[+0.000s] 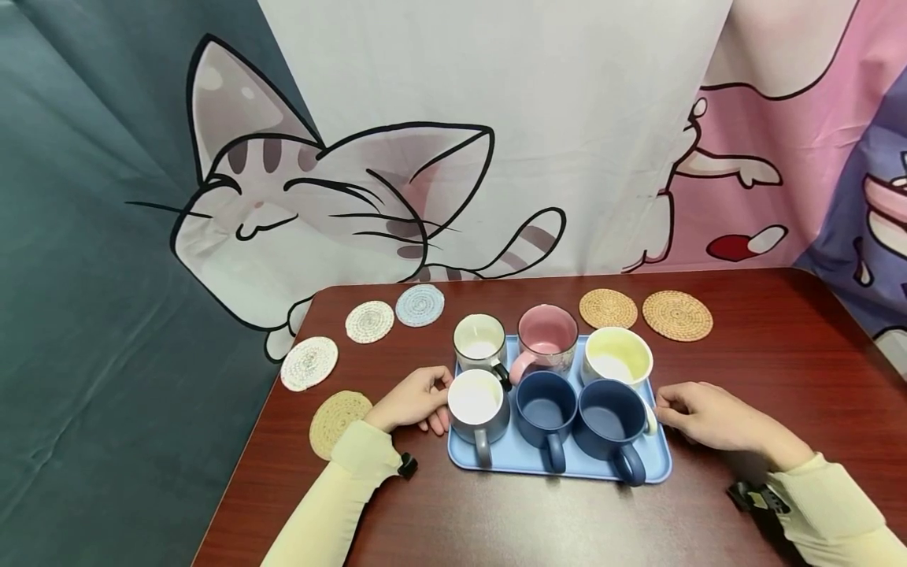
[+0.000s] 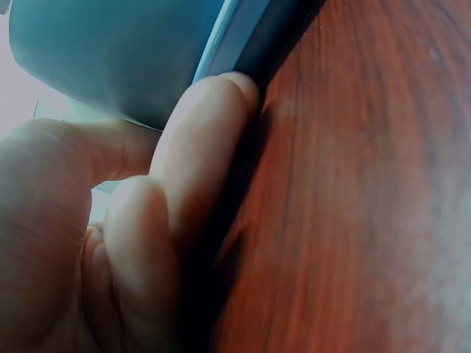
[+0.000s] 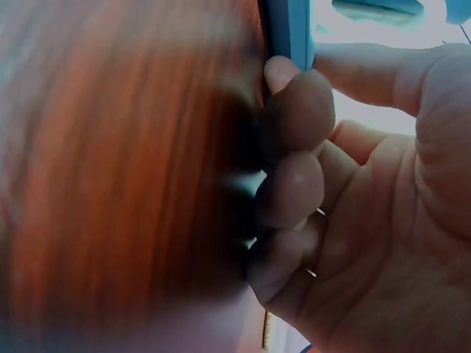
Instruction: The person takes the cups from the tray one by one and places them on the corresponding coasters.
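A light blue tray [image 1: 510, 460] bears several mugs: a cream one [image 1: 479, 339] and a pink one [image 1: 548, 335] at the back, a yellow-lined one [image 1: 618, 356] at back right, a white-and-grey one [image 1: 479, 405] and two dark blue ones [image 1: 546, 409] in front. My left hand [image 1: 416, 400] grips the tray's left edge, fingers curled under the rim [image 2: 221, 44]. At the right edge my right hand [image 1: 723, 417] pinches the rim [image 3: 298, 33] between thumb and curled fingers.
Woven coasters lie on the brown table [image 1: 553, 520]: white [image 1: 309, 364], cream [image 1: 369, 321], pale blue [image 1: 420, 305] and green [image 1: 338, 424] at left, two tan ones [image 1: 607, 308] behind the tray's right side. A cartoon cloth [image 1: 567, 79] hangs behind.
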### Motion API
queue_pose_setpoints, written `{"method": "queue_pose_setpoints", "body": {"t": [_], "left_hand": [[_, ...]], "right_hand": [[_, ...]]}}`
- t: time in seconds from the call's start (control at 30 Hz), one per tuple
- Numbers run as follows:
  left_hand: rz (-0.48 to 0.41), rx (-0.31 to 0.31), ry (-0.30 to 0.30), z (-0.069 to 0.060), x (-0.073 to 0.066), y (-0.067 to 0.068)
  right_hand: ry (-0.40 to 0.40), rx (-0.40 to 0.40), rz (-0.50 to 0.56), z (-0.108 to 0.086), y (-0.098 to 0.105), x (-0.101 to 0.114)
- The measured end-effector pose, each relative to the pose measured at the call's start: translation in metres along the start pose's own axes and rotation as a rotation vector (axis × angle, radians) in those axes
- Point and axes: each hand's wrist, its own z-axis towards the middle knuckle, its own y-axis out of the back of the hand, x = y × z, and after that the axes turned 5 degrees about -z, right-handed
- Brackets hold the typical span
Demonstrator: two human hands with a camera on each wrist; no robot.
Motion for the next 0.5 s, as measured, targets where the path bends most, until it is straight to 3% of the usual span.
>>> {"method": "queue_pose_setpoints", "body": {"t": [0.5], "left_hand": [[0.002, 0.0, -0.012, -0.0001, 0.0009, -0.0003]], "right_hand": [[0.01, -0.013, 0.024, -0.0006, -0.0029, 0.001]]}}
